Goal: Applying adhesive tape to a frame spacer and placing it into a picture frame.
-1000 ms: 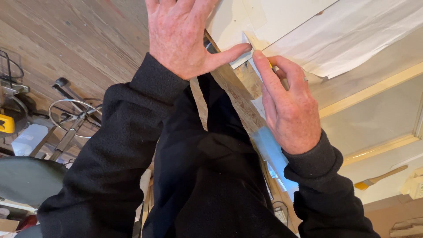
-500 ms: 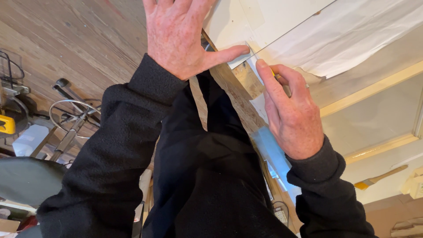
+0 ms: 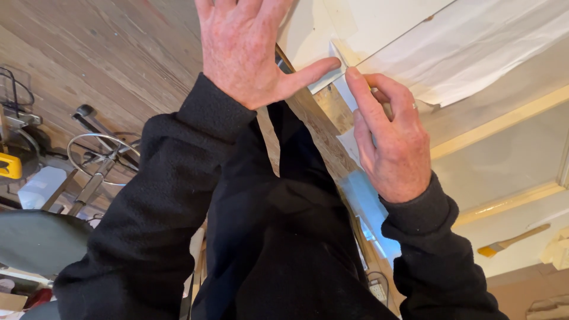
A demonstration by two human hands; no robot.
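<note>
Matt, rough-grained wood on the plank wall. Right of it, a worn wooden strip, dull and flaky. Further right, thin white paper sheeting, crinkled, faintly glossy. Below the sheeting, smooth painted pale trim. Soft black fleece on the sleeves.

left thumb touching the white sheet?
Touching. Head view: the left hand lies flat, its thumb tip pressed on the white sheet edge, no gap visible; the right hand forefinger meets it there.
</note>
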